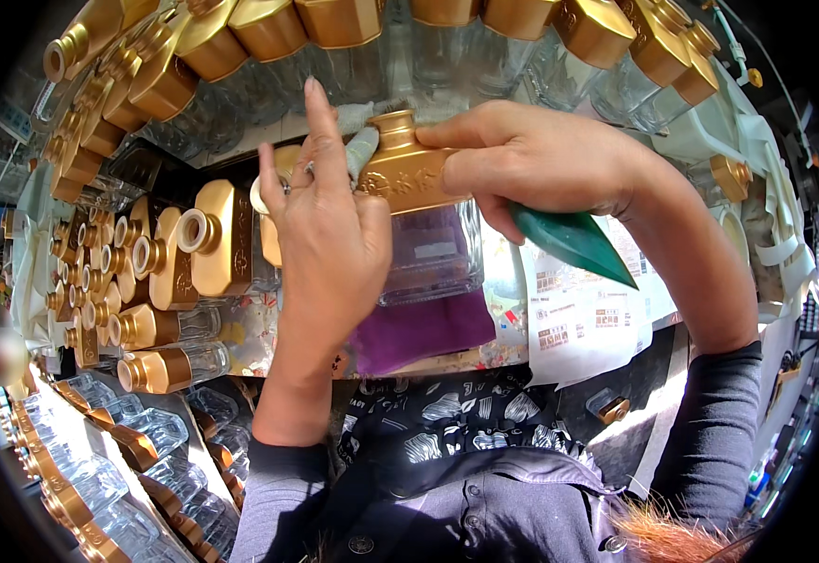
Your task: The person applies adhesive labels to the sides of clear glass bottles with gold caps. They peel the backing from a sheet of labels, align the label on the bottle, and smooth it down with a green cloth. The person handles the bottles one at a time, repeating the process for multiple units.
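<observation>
A clear glass bottle (428, 246) with a gold, embossed upper part and neck lies in front of me, its base over a purple cloth (437, 333). My left hand (339, 225) steadies the bottle's left shoulder; a finger in a pale grey covering presses beside the neck, while two other fingers stick up and apart. The left thumb tip is hidden. From the right, my right hand (541, 159) reaches over the gold shoulder with its index finger at the neck's base. A green pointed blade-like tool (574, 242) sits in that hand, its tip jutting toward the right.
Gold-topped bottles (217, 239) crowd the table's left side, and more (339, 21) line the far edge. Printed white sheets (583, 319) overlap the table's front right edge. Crates of bottles (99, 450) stand low at left. One small bottle (608, 406) lies below the table.
</observation>
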### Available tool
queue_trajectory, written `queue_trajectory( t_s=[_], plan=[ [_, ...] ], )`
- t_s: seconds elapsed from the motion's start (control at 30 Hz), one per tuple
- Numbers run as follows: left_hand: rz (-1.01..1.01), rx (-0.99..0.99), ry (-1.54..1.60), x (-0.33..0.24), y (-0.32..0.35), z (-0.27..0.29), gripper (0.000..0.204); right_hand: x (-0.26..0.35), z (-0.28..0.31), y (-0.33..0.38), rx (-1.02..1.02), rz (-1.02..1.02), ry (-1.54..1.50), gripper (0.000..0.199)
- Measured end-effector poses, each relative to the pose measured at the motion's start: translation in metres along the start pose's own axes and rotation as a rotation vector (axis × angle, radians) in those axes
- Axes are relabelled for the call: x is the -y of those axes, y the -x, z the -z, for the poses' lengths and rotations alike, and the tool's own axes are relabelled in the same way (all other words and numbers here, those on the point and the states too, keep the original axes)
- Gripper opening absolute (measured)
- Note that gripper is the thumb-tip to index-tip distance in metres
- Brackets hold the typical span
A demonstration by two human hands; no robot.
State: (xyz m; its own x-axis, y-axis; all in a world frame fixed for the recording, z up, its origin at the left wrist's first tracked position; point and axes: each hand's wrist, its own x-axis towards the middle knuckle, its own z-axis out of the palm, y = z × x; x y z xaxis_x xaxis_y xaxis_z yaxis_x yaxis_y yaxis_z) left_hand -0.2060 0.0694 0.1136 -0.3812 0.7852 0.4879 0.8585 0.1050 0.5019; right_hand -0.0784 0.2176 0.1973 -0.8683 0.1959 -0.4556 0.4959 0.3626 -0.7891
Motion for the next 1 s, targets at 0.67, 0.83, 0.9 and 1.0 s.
queue_trajectory(
  t_s=[0.67,0.83,0.9,1.0],
  plan=[
    [-0.486,0.416,-0.371,-0.009,-0.044,0.021,0.067,-0.085,-0.034,-0.005,-0.378,0.124,-0.199,0.075],
    [-0.494,0.421,-0.37,-0.011,-0.051,0.014,0.067,-0.085,-0.037,-0.013,-0.439,0.138,-0.251,0.072],
    [-0.489,0.339,-0.374,-0.001,-0.039,0.016,0.071,-0.088,-0.039,-0.015,-0.471,0.159,-0.252,0.07],
    [-0.435,0.257,-0.333,0.005,-0.018,0.019,0.074,-0.094,-0.041,-0.019,-0.489,0.18,-0.257,0.068]
  ],
)
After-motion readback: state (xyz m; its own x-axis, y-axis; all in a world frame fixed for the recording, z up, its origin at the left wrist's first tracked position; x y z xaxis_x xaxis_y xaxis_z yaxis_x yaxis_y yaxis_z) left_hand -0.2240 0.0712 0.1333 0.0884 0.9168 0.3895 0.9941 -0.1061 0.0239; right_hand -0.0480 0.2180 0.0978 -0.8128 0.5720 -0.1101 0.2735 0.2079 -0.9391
